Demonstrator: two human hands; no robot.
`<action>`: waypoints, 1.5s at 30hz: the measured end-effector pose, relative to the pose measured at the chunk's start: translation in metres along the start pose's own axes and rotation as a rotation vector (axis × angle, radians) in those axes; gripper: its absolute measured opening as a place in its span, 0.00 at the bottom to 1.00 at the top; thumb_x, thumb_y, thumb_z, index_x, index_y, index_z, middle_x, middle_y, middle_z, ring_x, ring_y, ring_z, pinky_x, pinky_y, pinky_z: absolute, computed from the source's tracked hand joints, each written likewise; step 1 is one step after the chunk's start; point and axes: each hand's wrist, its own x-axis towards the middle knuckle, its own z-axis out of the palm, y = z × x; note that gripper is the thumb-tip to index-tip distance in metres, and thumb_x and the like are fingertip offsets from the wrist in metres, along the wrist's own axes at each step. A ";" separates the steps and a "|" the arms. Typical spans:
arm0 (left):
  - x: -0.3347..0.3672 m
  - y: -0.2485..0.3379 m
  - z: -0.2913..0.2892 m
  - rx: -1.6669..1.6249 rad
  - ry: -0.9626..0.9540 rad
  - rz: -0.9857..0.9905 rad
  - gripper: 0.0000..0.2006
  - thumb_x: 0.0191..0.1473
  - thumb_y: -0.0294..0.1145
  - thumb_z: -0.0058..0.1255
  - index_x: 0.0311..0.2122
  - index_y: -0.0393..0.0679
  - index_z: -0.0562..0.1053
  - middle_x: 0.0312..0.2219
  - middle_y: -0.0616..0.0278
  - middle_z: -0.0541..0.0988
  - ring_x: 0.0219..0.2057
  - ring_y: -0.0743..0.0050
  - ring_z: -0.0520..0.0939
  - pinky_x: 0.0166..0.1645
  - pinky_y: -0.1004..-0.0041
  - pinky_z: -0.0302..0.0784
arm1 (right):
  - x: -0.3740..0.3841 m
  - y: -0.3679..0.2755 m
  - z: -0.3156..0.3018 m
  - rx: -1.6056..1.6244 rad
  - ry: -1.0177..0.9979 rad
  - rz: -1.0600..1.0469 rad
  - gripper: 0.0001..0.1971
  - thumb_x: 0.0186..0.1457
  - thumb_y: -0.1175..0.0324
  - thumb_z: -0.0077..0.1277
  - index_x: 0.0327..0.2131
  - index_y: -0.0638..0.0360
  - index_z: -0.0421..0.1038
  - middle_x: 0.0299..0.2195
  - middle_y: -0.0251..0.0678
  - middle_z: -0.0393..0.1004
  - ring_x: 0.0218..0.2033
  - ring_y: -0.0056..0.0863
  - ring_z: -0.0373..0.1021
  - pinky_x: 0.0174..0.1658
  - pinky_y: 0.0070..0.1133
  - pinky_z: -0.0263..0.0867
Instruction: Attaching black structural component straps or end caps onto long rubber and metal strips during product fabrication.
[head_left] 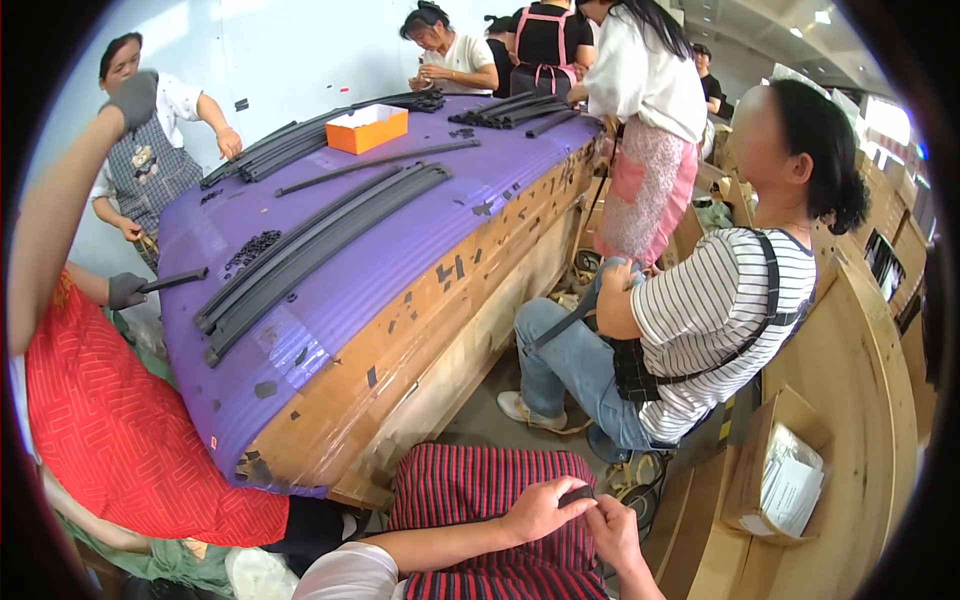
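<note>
Both of my hands meet above my lap, which is covered by red-and-black striped cloth (480, 475). My left hand (540, 510) pinches a short visible length of black strip (577, 494) between thumb and fingers. Close against it, my right hand (613, 530) has its fingers closed on the strip's other end. How far the strip runs under my hands and forearm I cannot tell. Long black strips (325, 250) of similar colour lie bundled on the purple-covered table (400, 230) ahead, beside a heap of small black pieces (253, 250).
An orange box (367, 129) stands on the table among more black strips. At my right, a seated person in a striped shirt (720, 290) holds a black strip. A person in red (130, 430) is at left. Others work around the table. A cardboard box (775, 470) sits at the right.
</note>
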 end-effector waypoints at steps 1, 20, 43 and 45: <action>0.000 0.000 -0.001 -0.006 -0.001 0.009 0.18 0.46 0.39 0.52 0.37 0.35 0.69 0.29 0.51 0.75 0.31 0.62 0.78 0.36 0.72 0.72 | -0.001 0.000 0.000 -0.070 0.013 -0.032 0.07 0.49 0.74 0.42 0.22 0.67 0.65 0.13 0.29 0.65 0.17 0.12 0.59 0.20 0.14 0.57; -0.010 0.008 0.007 0.051 -0.036 0.194 0.19 0.45 0.42 0.52 0.37 0.37 0.68 0.29 0.51 0.74 0.31 0.56 0.77 0.33 0.68 0.72 | 0.010 0.080 -0.020 0.131 0.128 0.302 0.08 0.47 0.71 0.45 0.22 0.66 0.68 0.11 0.35 0.67 0.12 0.22 0.64 0.17 0.17 0.59; 0.005 -0.016 0.008 0.262 -0.207 0.053 0.14 0.39 0.37 0.53 0.24 0.38 0.65 0.20 0.50 0.73 0.25 0.48 0.74 0.28 0.59 0.69 | 0.003 0.020 -0.004 0.418 -0.039 -0.033 0.15 0.41 0.76 0.57 0.35 0.65 0.65 0.29 0.30 0.69 0.30 0.15 0.64 0.35 0.13 0.62; 0.009 -0.017 0.004 0.190 -0.300 0.081 0.15 0.40 0.38 0.53 0.27 0.37 0.65 0.19 0.49 0.72 0.24 0.49 0.75 0.28 0.60 0.69 | 0.006 0.028 -0.005 0.293 -0.040 -0.084 0.14 0.41 0.75 0.57 0.34 0.65 0.66 0.27 0.30 0.70 0.28 0.14 0.65 0.33 0.13 0.63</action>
